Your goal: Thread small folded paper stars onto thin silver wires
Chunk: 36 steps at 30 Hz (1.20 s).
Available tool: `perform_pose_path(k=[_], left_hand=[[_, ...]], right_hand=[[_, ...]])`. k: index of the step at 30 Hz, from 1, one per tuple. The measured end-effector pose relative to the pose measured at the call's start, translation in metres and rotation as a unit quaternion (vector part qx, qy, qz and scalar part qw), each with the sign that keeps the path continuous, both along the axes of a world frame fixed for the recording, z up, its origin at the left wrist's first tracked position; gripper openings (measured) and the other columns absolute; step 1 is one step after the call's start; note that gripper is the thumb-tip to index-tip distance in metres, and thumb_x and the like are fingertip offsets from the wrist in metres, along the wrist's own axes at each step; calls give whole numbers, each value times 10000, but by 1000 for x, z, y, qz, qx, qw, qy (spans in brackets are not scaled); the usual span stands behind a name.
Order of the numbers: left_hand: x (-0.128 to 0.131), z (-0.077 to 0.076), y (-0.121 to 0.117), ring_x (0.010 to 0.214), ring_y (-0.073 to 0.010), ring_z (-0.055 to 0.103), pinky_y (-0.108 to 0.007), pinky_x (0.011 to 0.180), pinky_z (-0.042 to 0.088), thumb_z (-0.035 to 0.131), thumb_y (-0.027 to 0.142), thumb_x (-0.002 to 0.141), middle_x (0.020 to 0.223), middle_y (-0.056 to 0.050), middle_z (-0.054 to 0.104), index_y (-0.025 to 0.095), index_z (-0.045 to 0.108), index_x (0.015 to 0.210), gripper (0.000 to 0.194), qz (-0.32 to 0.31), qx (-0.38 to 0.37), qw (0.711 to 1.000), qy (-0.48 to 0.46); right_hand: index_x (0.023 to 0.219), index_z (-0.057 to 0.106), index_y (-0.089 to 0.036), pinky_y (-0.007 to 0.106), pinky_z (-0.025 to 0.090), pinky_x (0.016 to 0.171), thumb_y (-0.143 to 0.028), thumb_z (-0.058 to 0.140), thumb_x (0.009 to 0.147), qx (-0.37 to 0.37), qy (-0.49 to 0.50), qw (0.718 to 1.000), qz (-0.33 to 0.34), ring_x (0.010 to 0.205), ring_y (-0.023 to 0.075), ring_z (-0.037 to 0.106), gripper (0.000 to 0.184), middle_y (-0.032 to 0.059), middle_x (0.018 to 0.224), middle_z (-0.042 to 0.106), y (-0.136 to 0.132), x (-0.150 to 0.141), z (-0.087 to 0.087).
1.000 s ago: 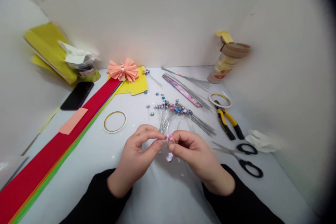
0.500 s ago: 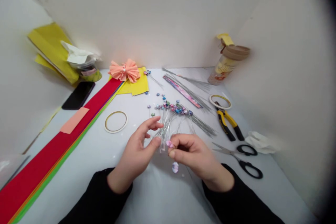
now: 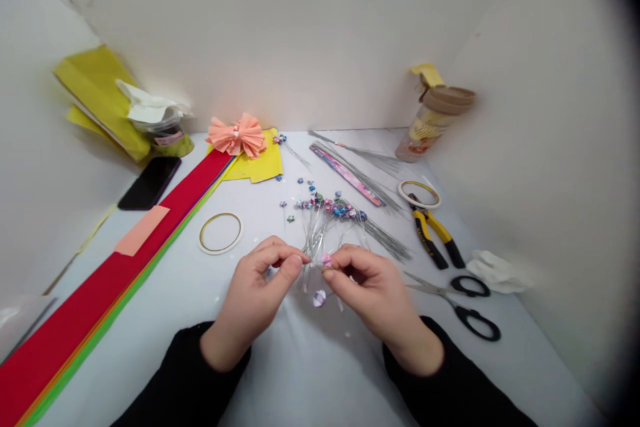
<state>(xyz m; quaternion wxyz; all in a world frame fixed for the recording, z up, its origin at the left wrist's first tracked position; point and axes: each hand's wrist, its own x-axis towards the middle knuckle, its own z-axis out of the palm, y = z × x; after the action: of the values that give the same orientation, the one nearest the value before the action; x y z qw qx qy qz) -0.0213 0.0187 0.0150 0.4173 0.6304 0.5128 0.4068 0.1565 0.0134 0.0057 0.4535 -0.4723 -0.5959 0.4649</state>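
Note:
My right hand (image 3: 373,287) pinches a small pink folded-paper star (image 3: 327,259) between thumb and fingertips. Close by on the left, my left hand (image 3: 267,290) is closed in a pinch at a thin wire that runs toward the star. A pale lilac paper star (image 3: 319,298) hangs just below the fingers. Behind both hands lies a fan of thin wire stems (image 3: 315,233), topped by a cluster of small blue, pink and green stars (image 3: 340,211). The exact grip on the wire is partly hidden by the fingertips.
Scissors (image 3: 455,297), yellow-black pliers (image 3: 435,233), a tape roll (image 3: 420,194) and a crumpled tissue (image 3: 497,272) lie on the right. On the left are another tape roll (image 3: 221,233), long red paper (image 3: 110,293) and a phone (image 3: 150,183). A cup (image 3: 434,121) stands at the back right.
My left hand has closed from spread fingers into a pinch, near the right fingertips. The pink star has risen slightly, and the lilac star has swung up and to the left.

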Motion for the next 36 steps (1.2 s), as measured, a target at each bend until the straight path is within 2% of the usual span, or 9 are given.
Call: perform_pose_path(k=[5,9,13,18,21,24,29,32,36], left_hand=[[0,-3,3,752,-162,575,-272,702,427,523,337,881,773,-26,626,178,711,783,265,-30,-82,995,-43],[3,-2,4,727,-153,554,-265,713,421,585,327,830,722,-12,626,170,673,712,215,-42,-160,980,-112],[4,0,6,689,-141,523,-258,694,409,631,284,769,676,-1,598,161,635,655,167,-52,-209,968,-128],[1,-4,7,683,-137,537,-260,686,430,567,295,825,694,4,592,174,626,791,139,-27,-199,972,-122],[-2,-7,7,814,-168,586,-285,743,458,601,236,800,869,-38,650,187,632,929,141,-21,-152,983,-100],[-3,-6,7,930,-199,586,-311,792,460,595,219,813,1012,-67,655,209,657,1003,201,-54,-96,993,-44],[-2,-3,6,985,-207,589,-328,859,450,563,215,844,1020,-73,636,199,662,887,109,-115,-71,990,-32],[-1,-2,6,964,-210,597,-337,854,457,572,221,841,972,-81,633,184,643,796,91,-123,-63,989,-45],[-1,-3,5,931,-208,602,-329,820,467,574,233,844,950,-81,640,183,633,783,98,-121,-55,990,-46]], right_hand=[[683,651,-203,248,410,549,-115,597,769,66,-68,995,32,573,118,517,134,-10,631,608,0,0,0],[678,659,-213,261,430,586,-101,591,772,87,-98,990,43,575,123,528,161,-14,616,619,-1,-1,-2],[710,685,-220,286,450,636,-107,593,783,115,-118,985,55,604,139,559,163,-9,615,632,-1,-1,-5],[761,693,-216,265,439,598,-123,589,798,92,-110,987,68,620,135,559,145,3,665,637,0,2,0],[706,664,-204,254,419,551,-163,589,785,41,-84,993,69,576,125,526,117,-1,638,605,2,5,3],[694,643,-189,252,404,527,-215,587,763,-23,-49,996,74,549,119,498,92,-1,624,589,4,6,3],[725,606,-185,244,375,510,-250,617,726,-96,9,992,77,531,106,451,66,-19,618,549,3,4,0],[727,595,-188,240,357,507,-253,649,715,-111,34,989,87,533,100,426,85,-34,608,511,3,3,-1],[721,595,-190,230,334,490,-231,687,700,-114,59,987,94,529,92,402,102,-50,588,485,3,2,-1]])
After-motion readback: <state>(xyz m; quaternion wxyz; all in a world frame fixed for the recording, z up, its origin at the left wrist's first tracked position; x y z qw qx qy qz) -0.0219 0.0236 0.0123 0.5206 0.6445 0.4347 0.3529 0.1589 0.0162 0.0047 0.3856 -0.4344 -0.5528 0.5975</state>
